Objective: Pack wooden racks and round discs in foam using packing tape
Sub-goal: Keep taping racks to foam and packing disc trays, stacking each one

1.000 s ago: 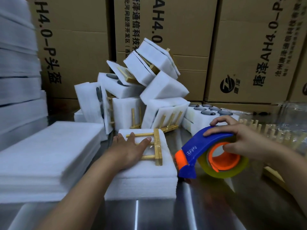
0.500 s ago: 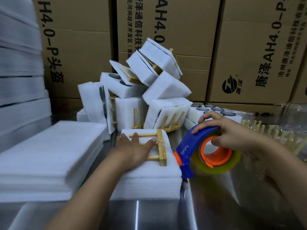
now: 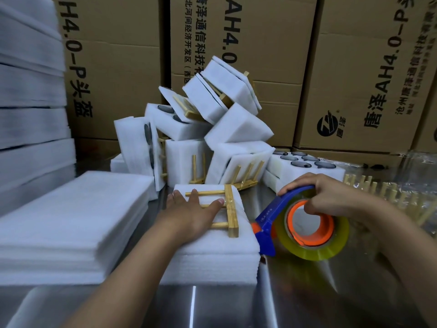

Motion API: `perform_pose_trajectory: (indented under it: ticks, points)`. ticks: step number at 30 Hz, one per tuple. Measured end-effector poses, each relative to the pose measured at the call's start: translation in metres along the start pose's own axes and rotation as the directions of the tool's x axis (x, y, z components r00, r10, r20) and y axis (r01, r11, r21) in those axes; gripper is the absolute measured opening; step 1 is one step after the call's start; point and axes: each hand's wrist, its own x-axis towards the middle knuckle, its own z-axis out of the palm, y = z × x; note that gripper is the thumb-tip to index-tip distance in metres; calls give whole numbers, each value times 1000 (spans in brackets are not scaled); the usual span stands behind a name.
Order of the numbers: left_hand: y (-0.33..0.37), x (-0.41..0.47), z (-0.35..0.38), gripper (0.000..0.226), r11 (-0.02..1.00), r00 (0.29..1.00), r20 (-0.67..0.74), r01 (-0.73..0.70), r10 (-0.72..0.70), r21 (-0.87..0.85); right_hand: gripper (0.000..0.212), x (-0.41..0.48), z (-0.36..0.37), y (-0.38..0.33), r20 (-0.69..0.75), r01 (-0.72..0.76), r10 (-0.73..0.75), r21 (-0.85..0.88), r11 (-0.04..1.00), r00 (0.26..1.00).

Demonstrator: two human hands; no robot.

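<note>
The left hand [image 3: 191,213] lies flat with fingers straight and spread, pressing down on a pale wooden rack [image 3: 230,209]. The rack lies on a low stack of white foam sheets [image 3: 212,254] in the middle of the shiny steel table [image 3: 307,299]. The palm hides the left ends of the rack's dowels.

The right hand [image 3: 331,197] reaches in from the right, its fingers curled over the blue tape dispenser [image 3: 276,214] and into its orange hub. It holds the dispenser upright just beside the stack's right edge; whether its nose touches the foam cannot be told. The yellowish tape roll [image 3: 316,253] sits on the hub, low over the table.

Behind, dark round discs [image 3: 305,163] sit in a white foam tray [image 3: 274,166]. More wooden racks [image 3: 390,197] at the right are blurred under clear plastic.
</note>
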Motion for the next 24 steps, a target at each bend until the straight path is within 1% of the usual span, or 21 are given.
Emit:
perform_pose_trajectory:
  ticks: [6, 9, 11, 13, 14, 15, 16, 18, 19, 24]
  points:
    - [0, -1, -1, 89, 1000, 1000, -5, -6, 6, 9, 67, -11, -2, -2, 0, 40, -41, -126, 991, 999]
    - [0, -1, 0, 88, 1000, 1000, -8, -6, 6, 9, 68, -12, -4, -11, 29, 76, -72, -246, 966, 997]
    - [-1, -1, 0, 88, 1000, 1000, -8, -6, 6, 3, 70, -12, -1, -21, 54, 144, -134, -364, 920, 990]
    - [-1, 0, 0, 89, 1000, 1000, -11, -7, 7, -5, 69, -11, 4, -29, 79, 210, -198, -502, 839, 977]
    - [-2, 0, 1, 89, 1000, 1000, -14, -9, 9, -7, 68, -11, 7, -31, 78, 224, -215, -526, 821, 973]
    - [-2, 0, 1, 89, 1000, 1000, -17, -10, 10, -7, 68, -12, 7, -30, 70, 227, -224, -512, 828, 972]
    - [-2, 0, 1, 89, 1000, 1000, -19, -11, 11, -6, 69, -13, 6, -26, 49, 221, -224, -461, 859, 973]
    - [-2, 1, 1, 89, 1000, 1000, -20, -11, 11, -3, 72, -20, 3, -16, -18, 189, -205, -309, 932, 979]
    - [-2, 2, 1, 89, 1000, 1000, -19, -11, 11, 0, 72, -23, 1, -11, -50, 180, -198, -253, 951, 979]
    - [-1, 2, 2, 89, 1000, 1000, -14, -9, 9, 11, 67, -32, 7, 9, -180, 112, -140, -154, 982, 974]
